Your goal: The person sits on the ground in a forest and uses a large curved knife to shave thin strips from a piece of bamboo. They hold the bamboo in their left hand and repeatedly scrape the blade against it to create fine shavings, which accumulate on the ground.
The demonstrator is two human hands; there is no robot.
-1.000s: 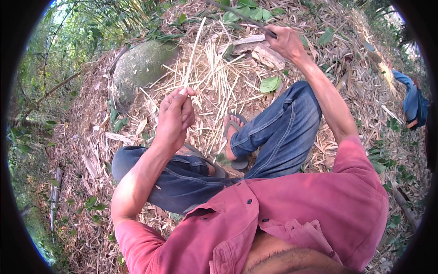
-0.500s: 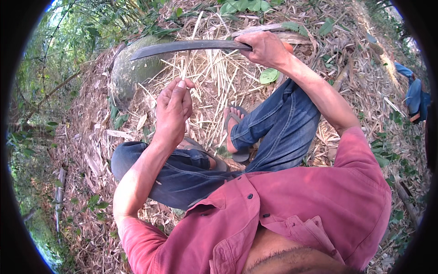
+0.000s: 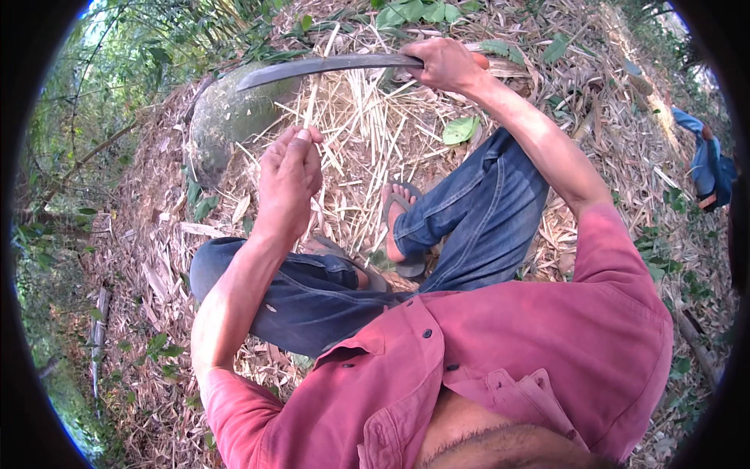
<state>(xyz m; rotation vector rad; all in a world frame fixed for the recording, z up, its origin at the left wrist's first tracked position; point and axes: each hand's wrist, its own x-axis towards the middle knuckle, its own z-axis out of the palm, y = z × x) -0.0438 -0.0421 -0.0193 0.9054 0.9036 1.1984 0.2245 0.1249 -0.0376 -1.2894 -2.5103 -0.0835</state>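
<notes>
Left hand (image 3: 287, 176) pinches a pale strip (image 3: 311, 102), right hand (image 3: 447, 65) a knife (image 3: 332, 64).

"What covers the ground (image 3: 148, 242)?"

"Dry brown litter (image 3: 560, 246), nearly all over. Pale strips (image 3: 379, 109) lie on it in a loose, criss-crossed heap, with a rounded, grey-green boulder (image 3: 226, 117) just beside them on the left."

"And right of the heap?"

"One broad green leaf (image 3: 461, 130) — resting on the litter. More green leaves (image 3: 418, 12) lie beyond, toward the top."

"That blue thing (image 3: 712, 172), far right?"

"Perhaps cloth or a bag — too near the rim to tell."
</notes>
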